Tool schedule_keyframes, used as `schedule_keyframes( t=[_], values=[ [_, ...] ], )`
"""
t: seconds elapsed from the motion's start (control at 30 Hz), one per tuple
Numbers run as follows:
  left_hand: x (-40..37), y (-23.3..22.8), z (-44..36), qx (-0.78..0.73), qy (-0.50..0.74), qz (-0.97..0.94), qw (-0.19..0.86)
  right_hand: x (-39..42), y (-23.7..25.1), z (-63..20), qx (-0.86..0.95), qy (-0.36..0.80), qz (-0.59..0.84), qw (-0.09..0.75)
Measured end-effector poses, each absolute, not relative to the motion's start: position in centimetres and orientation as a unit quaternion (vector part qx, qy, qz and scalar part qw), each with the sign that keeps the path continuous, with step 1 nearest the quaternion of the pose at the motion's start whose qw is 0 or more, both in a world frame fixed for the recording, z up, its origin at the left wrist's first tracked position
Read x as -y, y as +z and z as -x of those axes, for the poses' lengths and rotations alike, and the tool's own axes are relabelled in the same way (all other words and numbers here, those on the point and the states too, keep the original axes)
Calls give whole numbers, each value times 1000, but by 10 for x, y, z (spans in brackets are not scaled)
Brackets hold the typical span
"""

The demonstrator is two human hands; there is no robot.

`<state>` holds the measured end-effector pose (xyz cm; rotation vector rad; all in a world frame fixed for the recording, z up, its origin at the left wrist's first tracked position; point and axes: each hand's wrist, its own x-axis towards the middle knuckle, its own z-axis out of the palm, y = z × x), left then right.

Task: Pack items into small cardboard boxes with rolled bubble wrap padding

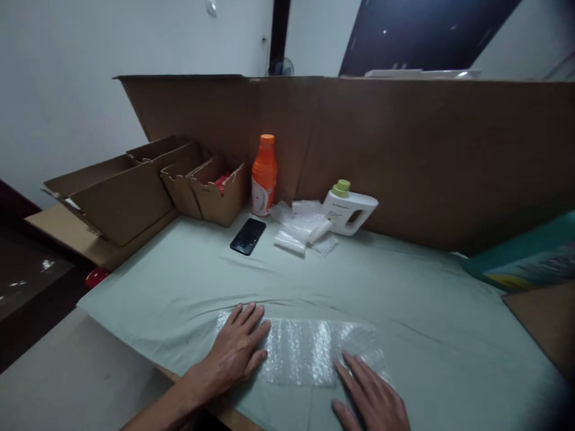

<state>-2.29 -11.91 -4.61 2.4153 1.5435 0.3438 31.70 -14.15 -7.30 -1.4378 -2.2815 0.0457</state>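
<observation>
My left hand (236,350) and right hand (371,398) lie flat, fingers spread, pinning the bubble wrap sheet (300,350) on the green cloth (404,287) near the table's front edge; best to press evenly and keep the corners flat.

We record a bubble wrap sheet (305,350) lying flat on the cloth (404,287) at the near edge. Behind it lies a phone (248,236); right of the phone, plastic packets (302,230), then a jug (349,209). A bottle (264,175) stands behind the phone, open boxes (204,188) to its left, a cardboard wall (404,149) behind all.
</observation>
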Motion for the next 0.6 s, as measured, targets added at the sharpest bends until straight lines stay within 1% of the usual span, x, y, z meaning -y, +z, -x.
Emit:
schedule_keyframes(
  t=[0.03, 0.1, 0.2, 0.27, 0.37, 0.43, 0.5, 0.6],
  values=[
    [113, -46, 25, -533, 113, -830, 122, 126, -71, -300, 848, -4, 496, 189],
    [96, -44, 32, -542, 108, -827, 104, 96, -61, -277, 851, -50, 499, 157],
    [65, -30, 52, -556, 133, -818, 57, 60, -42, -267, 824, -107, 538, 138],
    [39, -11, 75, -568, 175, -804, 12, 44, -35, -270, 817, -128, 543, 144],
    [-13, 30, 120, -606, 249, -753, -66, 27, -39, -273, 829, -117, 527, 148],
    [-56, 57, 152, -638, 277, -710, -111, 20, -48, -270, 839, -90, 519, 134],
    [-97, 76, 176, -662, 262, -690, -132, 15, -56, -266, 848, -59, 511, 127],
    [-137, 88, 197, -664, 221, -702, -131, 16, -61, -265, 860, -20, 491, 139]
  ],
)
